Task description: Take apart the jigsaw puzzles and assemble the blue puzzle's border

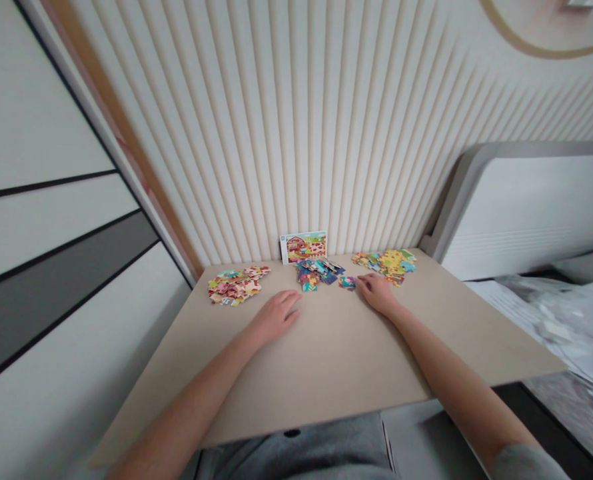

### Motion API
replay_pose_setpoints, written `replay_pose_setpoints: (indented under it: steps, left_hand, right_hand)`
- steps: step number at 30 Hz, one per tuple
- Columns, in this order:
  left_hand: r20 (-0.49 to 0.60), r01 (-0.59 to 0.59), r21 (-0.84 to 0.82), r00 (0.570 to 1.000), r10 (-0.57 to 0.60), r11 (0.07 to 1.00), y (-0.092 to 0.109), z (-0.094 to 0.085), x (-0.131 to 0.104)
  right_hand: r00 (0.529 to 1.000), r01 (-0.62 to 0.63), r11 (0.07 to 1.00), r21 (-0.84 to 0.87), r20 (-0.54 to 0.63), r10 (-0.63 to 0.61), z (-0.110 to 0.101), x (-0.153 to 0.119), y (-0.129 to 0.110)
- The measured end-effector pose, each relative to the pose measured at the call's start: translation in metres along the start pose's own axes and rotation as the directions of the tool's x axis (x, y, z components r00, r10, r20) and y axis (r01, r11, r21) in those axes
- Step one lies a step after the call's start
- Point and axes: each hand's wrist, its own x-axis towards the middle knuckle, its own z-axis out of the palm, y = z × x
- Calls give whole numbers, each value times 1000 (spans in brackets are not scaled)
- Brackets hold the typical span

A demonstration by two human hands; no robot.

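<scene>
My left hand (276, 315) rests on the tabletop with its fingers apart and holds nothing. Just beyond it lies a central pile of dark blue and multicoloured jigsaw puzzle pieces (319, 270). To the right of that pile, my right hand (376, 292) has its fingers bent together at the right edge of a small blue and purple puzzle piece (347, 283). The fingertips partly cover that edge. Behind the central pile a picture box (304, 247) with a red barn scene stands upright against the wall.
A red and cream pile of puzzle pieces (234, 287) lies at the table's left. Mostly yellow pieces (390, 263) are heaped at the back right. The beige table (326, 373) meets a ribbed wall (296, 133). Right of it, clear plastic bags (566, 313) lie on papers.
</scene>
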Motion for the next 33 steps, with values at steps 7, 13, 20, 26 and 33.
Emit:
replay_pose_setpoints:
  steps: [7, 13, 20, 26, 33]
  left_hand:
    - [-112, 119, 15, 987, -117, 993, -32, 28, 81]
    - [-207, 175, -23, 962, -176, 984, -40, 54, 118]
    - [-268, 160, -85, 947, -177, 983, -28, 40, 108]
    - [-244, 200, -140, 942, -230, 970, -27, 39, 111]
    - [-123, 122, -217, 981, -151, 969, -25, 34, 112]
  right_hand:
    - [952, 301, 950, 84, 34, -305, 24, 0, -59]
    - [990, 126, 989, 76, -77, -120, 32, 52, -48]
    - [972, 222, 969, 107, 55, -229, 34, 52, -51]
    - [939, 334, 926, 177, 26, -344, 28, 38, -62]
    - [915, 351, 898, 264, 108, -390, 27, 43, -62]
